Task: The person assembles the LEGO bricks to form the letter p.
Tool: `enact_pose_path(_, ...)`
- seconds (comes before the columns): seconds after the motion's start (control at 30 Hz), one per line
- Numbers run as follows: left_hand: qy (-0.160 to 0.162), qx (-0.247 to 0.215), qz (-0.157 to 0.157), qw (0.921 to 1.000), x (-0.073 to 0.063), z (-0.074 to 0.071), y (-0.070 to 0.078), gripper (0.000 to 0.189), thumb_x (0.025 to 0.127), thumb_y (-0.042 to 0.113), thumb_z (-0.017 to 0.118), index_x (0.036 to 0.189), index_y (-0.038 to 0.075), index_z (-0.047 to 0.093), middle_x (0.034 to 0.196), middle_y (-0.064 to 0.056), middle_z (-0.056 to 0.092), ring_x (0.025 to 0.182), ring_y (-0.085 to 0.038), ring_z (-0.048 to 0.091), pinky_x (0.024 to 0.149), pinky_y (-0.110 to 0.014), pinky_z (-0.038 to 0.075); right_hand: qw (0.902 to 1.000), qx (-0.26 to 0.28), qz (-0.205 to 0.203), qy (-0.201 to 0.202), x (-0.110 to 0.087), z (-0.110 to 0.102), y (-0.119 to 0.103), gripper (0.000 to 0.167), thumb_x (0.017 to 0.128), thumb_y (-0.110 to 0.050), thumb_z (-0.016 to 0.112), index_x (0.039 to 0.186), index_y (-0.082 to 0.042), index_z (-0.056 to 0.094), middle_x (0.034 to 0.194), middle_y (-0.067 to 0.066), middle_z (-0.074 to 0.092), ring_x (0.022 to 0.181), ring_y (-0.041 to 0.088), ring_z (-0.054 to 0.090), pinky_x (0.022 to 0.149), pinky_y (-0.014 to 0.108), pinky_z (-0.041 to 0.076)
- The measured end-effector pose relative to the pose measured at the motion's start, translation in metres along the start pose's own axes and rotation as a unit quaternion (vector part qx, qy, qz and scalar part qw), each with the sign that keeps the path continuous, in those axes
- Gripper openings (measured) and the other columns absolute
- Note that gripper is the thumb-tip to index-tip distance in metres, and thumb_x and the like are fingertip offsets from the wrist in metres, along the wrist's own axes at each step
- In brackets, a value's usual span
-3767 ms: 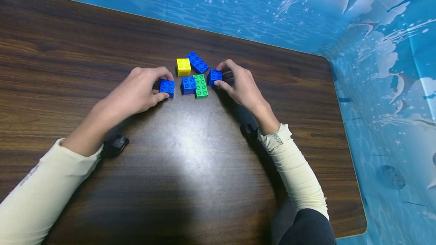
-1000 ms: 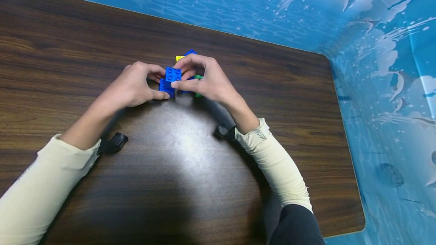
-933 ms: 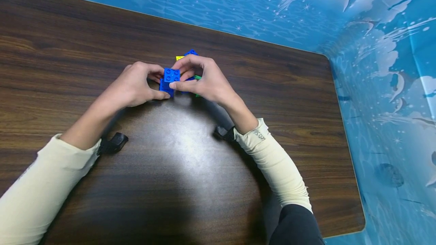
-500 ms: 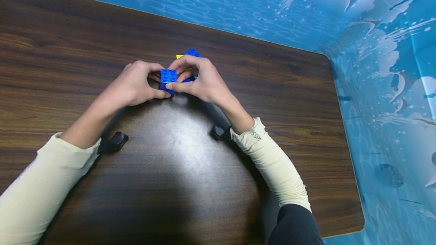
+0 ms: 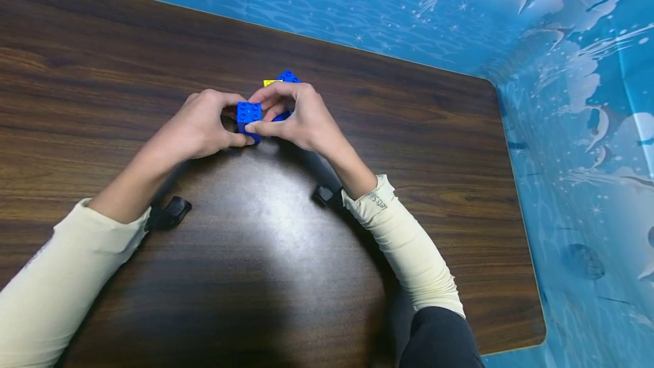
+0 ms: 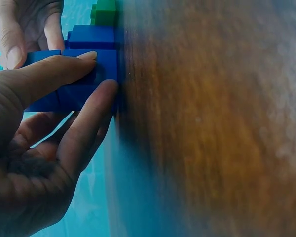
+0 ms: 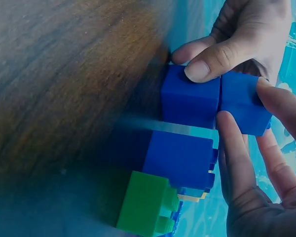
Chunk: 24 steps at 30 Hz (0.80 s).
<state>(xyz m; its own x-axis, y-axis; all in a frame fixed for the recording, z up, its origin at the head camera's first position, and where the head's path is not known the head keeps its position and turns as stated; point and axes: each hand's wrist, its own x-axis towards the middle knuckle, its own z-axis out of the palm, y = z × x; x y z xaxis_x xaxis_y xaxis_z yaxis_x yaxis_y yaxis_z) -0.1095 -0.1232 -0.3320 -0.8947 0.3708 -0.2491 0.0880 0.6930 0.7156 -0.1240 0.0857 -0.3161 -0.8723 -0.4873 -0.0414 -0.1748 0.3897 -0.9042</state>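
Note:
Two square blue toy bricks are stacked, the upper brick [image 5: 248, 111] lined up over the lower brick [image 7: 187, 101]. My left hand [image 5: 196, 126] pinches the lower one between thumb and fingers at the table surface. With thumb and fingertips, my right hand [image 5: 301, 118] grips the upper one. In the right wrist view only a thin seam shows between the pair. Another square blue brick [image 7: 180, 157] stands beside the stack, and a green brick [image 7: 142, 202] is next to that. My right hand hides much of these from the head view.
Behind my right hand lie a yellow brick [image 5: 269, 82] and a long blue brick [image 5: 288, 76], both partly covered. The dark wooden table [image 5: 434, 129] ends at a blue sea-patterned sheet [image 5: 327, 10] at the back and right.
My right hand has carried its blue brick leftward from the right of the group and lowered it onto the brick in my left hand. My left hand has stayed nearly in place.

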Motion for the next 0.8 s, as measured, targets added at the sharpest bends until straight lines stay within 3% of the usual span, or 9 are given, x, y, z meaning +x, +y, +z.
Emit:
enact_pose_path(0.23,0.004,0.0,0.001,1.0,0.0,0.0,0.001,0.053,0.09,0.016,0.088,0.136,0.0,0.067,0.131,-0.029,0.071,0.123,-0.047,0.065,0.109,-0.062,0.048,0.9996,0.023,0.012,0.007,-0.001,0.0,0.003,0.036,0.083,-0.006,0.094,0.115,-0.002,0.079,0.101,0.012,0.076,0.084,0.019,0.076,0.082,0.031,0.064)
enact_pose_path(0.57,0.004,0.0,-0.003,1.0,-0.002,0.0,0.0,0.054,0.091,0.016,0.087,0.138,0.0,0.066,0.132,-0.029,0.071,0.124,-0.046,0.064,0.109,-0.062,0.048,0.9996,0.016,0.022,-0.001,-0.001,0.001,0.0,0.038,0.083,-0.007,0.094,0.117,-0.003,0.079,0.105,0.012,0.076,0.085,0.021,0.077,0.081,0.03,0.064)
enact_pose_path(0.8,-0.011,0.009,-0.005,0.9999,-0.001,0.001,0.001,0.06,0.093,0.018,0.085,0.145,-0.001,0.061,0.136,-0.029,0.068,0.125,-0.047,0.063,0.108,-0.063,0.049,0.9988,0.039,0.024,-0.019,-0.003,-0.011,-0.001,0.039,0.091,-0.012,0.088,0.127,-0.004,0.077,0.116,0.012,0.076,0.09,0.021,0.078,0.082,0.032,0.063)
